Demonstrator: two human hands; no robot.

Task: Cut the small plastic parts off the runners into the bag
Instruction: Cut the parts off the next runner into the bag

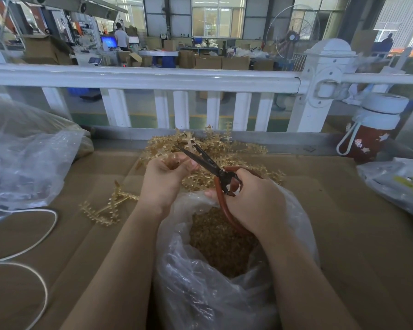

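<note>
The left hand has its fingers curled round a golden runner, holding it up over the mouth of the clear bag; the right hand grips the red-handled scissors, fingers through the loops, blades parted a little with their tips at the runner's upper branches; both hands, then, are closed on something — neither is spread

To do this cut well, I judge the runner should sit directly above the bag opening so each snipped part drops onto the heap of cut parts inside, not onto the cardboard; the blades want to close flush at the gate of each small part, the left hand turning the runner to offer the next branch

The runner's long axis stands nearly upright, tilted slightly away from the person, its free end pointing up and toward the pile of uncut runners; the scissors lie diagonally — tips up-left, handles down-right; one more runner lies flat on the cardboard to the left, well apart from the bag
</note>
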